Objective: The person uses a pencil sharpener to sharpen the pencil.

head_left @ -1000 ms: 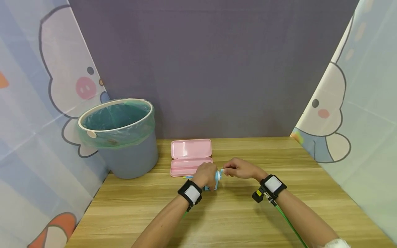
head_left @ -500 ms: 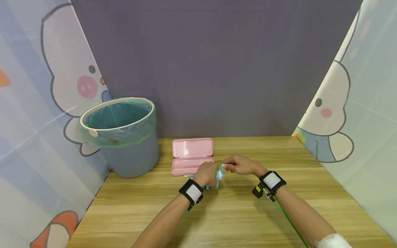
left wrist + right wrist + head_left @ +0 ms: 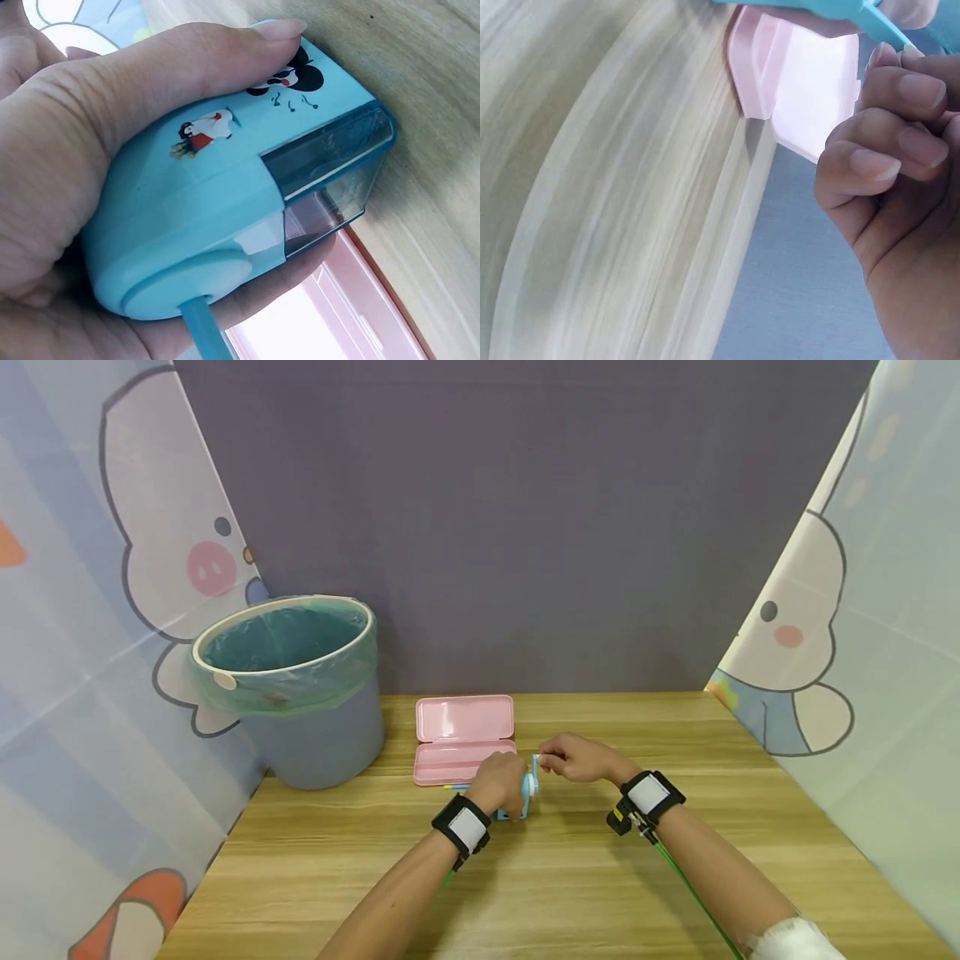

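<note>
A light-blue crank pencil sharpener (image 3: 202, 187) with cartoon prints and a clear shavings drawer sits in my left hand (image 3: 498, 781). In the left wrist view the thumb lies along its printed face, and the other fingers wrap underneath. My right hand (image 3: 577, 757) pinches the end of the sharpener's crank handle (image 3: 889, 30) between thumb and forefinger, the other fingers curled. The crank points away from me in the head view. A blue pencil with a yellow end (image 3: 454, 787) sticks out to the left of my left hand; its other end is hidden behind that hand.
An open pink pencil case (image 3: 465, 718) lies just behind my left hand on the wooden table (image 3: 570, 893). To the left stands a blue-grey bin (image 3: 322, 743) with a plastic liner. A dark panel (image 3: 525, 527) closes off the back.
My right hand has moved slightly away from me and the crank has swung up to point away. My left hand keeps its hold on the sharpener in about the same place.
</note>
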`<action>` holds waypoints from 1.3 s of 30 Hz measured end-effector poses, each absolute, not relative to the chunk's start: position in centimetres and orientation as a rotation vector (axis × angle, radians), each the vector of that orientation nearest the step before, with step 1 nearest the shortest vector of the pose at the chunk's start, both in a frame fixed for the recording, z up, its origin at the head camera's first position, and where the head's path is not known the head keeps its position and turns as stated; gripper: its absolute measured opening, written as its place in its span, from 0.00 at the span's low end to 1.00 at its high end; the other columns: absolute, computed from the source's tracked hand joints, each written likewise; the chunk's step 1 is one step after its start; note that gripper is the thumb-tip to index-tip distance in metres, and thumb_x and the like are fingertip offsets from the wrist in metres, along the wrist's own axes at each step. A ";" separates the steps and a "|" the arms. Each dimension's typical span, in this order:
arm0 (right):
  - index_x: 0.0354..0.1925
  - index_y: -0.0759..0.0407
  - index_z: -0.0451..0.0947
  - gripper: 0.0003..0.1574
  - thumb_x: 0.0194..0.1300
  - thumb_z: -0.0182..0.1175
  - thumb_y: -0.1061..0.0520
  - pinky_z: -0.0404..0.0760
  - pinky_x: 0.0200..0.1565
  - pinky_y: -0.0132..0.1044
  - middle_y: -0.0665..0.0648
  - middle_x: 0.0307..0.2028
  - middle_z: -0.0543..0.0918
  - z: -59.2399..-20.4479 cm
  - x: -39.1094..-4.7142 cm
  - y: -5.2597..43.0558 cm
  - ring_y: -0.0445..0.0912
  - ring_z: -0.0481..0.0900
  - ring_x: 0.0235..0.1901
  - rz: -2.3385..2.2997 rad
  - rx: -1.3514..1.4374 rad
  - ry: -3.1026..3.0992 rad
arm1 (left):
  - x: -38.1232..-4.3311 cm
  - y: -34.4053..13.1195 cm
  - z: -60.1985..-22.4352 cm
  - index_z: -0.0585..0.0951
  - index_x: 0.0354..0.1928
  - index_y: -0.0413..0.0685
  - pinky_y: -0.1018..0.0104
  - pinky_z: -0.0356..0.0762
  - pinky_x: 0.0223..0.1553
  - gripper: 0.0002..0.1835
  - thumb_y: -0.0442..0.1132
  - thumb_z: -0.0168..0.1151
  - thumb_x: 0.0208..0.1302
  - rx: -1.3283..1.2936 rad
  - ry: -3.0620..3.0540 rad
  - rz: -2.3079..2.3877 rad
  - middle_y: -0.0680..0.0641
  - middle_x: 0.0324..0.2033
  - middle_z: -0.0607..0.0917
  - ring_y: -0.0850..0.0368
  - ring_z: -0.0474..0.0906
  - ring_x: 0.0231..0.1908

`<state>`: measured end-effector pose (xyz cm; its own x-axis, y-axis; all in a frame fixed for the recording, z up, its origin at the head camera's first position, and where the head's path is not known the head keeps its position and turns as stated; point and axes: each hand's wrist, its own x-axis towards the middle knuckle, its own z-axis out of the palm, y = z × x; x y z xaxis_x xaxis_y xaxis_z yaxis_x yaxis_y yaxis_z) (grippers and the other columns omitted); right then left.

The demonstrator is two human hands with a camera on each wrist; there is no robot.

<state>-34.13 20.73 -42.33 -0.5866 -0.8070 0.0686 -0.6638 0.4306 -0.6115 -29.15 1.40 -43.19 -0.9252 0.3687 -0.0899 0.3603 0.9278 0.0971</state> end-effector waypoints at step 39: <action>0.31 0.68 0.78 0.20 0.80 0.49 0.60 0.66 0.26 0.27 0.42 0.21 0.68 -44.2 -35.8 20.3 0.32 0.62 0.18 -0.748 -1.276 2.502 | -29.2 1.2 -43.2 0.81 0.29 0.50 0.69 0.79 0.32 0.23 0.41 0.89 0.33 0.630 2.998 0.142 0.54 0.26 0.80 0.58 0.75 0.28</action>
